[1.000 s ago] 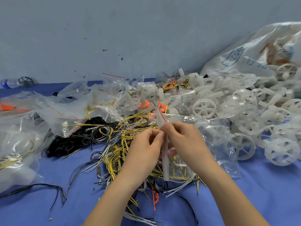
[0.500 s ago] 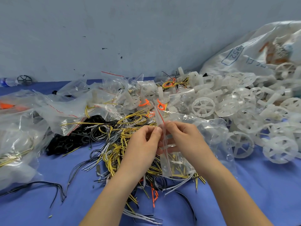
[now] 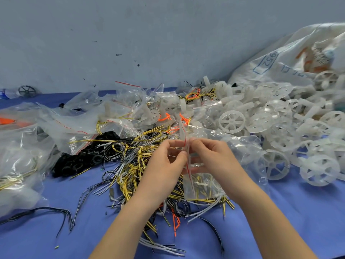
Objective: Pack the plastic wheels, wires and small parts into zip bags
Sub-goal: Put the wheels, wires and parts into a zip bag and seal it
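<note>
**Now: both grips pinched on one zip bag**

Right, here we are over the middle of the desk (image 3: 298, 212). My left grip (image 3: 164, 165) and my right grip (image 3: 211, 157) meet fingertip to fingertip. Each one pinches the zip bag (image 3: 203, 186) along its red-lined strip, thumb against fingers, closed on the plastic. The bag stands nearly edge-on between them. Its top pokes up past my knuckles and its body hangs down on the right-hand side. Yellow strands and pale bits show through the clear plastic, but I cannot tell whether they are inside it or behind it.

Directly beneath is the wires (image 3: 130, 171) heap, a tangle of yellow, black and white spread across the blue cloth. A few orange wires (image 3: 175, 223) lie near my left forearm. To the right, the wheels (image 3: 231, 121) are heaped in a white drift that runs back to a big sack (image 3: 280, 58) slumped against the wall. To the left of the wires sits a clump of black rings (image 3: 78, 163). Behind and beside them lie filled bags (image 3: 74, 124), some with yellow wire showing inside. Far left, by the wall, one dark wheel (image 3: 27, 91) stands alone, well apart from everything.
</note>
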A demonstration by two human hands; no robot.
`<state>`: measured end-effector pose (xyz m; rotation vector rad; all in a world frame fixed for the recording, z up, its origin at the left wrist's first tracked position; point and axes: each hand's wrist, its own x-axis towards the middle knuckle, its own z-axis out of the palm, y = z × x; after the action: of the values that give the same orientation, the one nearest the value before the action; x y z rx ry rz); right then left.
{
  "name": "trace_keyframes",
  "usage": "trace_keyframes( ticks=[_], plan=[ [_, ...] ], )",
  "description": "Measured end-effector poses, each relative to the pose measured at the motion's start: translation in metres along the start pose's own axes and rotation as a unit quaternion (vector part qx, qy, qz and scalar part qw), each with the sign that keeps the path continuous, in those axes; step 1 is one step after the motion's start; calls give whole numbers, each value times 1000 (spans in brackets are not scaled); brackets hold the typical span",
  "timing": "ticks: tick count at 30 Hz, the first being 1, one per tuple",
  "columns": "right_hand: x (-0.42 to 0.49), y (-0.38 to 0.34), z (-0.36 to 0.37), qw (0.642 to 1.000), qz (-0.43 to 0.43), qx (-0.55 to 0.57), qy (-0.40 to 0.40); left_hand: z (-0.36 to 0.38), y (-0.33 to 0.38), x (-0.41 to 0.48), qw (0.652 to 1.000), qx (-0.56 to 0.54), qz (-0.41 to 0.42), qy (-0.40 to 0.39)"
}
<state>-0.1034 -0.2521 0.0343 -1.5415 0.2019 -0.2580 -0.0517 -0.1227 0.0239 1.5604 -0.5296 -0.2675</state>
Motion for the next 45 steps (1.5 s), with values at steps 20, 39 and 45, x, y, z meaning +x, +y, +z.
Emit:
trace_keyframes(
  ticks=[20,39,45],
  plan=[
    [-14,-16,7,901,-169,-310,251,0,5,-4,934,295,173,103],
    [0,0,12,869,-119,-427,220,-11,-15,9,862,477,169,-24],
    [25,8,-1,914,-51,-369,161,-46,11,85,924,352,123,87]
  ],
)
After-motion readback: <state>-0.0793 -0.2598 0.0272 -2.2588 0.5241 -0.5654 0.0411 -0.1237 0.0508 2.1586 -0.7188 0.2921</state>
